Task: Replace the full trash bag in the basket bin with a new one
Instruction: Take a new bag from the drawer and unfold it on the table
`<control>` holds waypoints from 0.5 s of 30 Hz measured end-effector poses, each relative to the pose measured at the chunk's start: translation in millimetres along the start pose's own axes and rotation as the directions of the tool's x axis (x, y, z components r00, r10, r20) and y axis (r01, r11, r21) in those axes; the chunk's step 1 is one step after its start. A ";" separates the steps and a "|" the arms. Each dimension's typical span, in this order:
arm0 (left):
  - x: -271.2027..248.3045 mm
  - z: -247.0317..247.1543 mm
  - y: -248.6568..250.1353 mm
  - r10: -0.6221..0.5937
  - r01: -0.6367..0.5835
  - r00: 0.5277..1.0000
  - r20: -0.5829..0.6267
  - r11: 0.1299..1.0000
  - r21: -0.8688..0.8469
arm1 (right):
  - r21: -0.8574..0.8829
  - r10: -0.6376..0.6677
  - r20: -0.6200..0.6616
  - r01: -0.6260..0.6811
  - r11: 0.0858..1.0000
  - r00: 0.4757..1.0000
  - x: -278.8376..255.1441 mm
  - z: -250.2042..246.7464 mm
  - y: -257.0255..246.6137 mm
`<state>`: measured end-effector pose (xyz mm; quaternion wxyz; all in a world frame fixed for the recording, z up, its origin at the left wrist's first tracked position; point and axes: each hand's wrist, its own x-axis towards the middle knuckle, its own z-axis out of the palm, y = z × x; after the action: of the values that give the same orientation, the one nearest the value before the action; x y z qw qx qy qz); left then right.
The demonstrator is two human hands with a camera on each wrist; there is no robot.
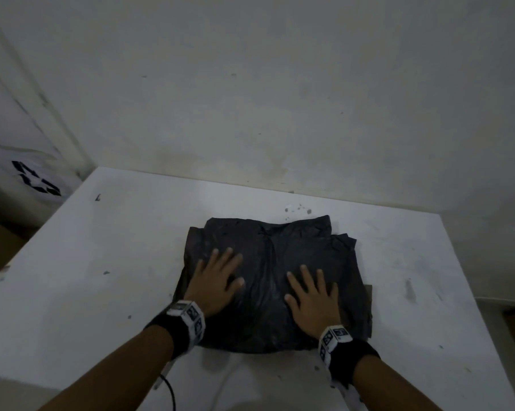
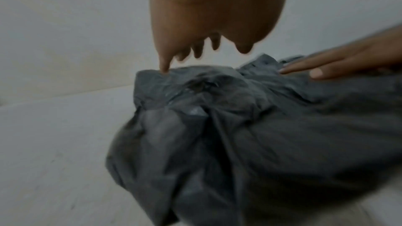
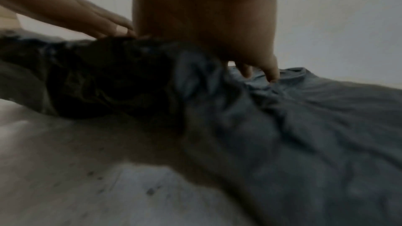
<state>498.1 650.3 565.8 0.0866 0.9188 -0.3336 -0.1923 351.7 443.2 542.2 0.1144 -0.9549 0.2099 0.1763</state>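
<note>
Your left hand (image 1: 217, 280) and right hand (image 1: 312, 295) both lie flat, fingers straight and spread, palms down on the folded black trash bag (image 1: 280, 253). Neither hand grips anything. The bag sits mid-surface, nearer the far wall than your edge, layers stacked unevenly with corners sticking out at the right. The white surface (image 1: 87, 262) is scuffed and speckled. Far left, off the surface, there's a white bag with a black recycling mark (image 1: 35, 179).
</note>
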 end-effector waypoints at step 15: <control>4.5 16.8 27.3 -0.032 0.017 0.997 0.069 0.978 0.209 | 0.068 0.327 0.083 -0.333 0.940 0.941 -9.8 -13.5 64.0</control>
<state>478.6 626.1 557.0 -0.0247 0.9193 -0.3436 -0.1904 319.1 386.0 549.0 0.1292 -0.8938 0.3699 0.2181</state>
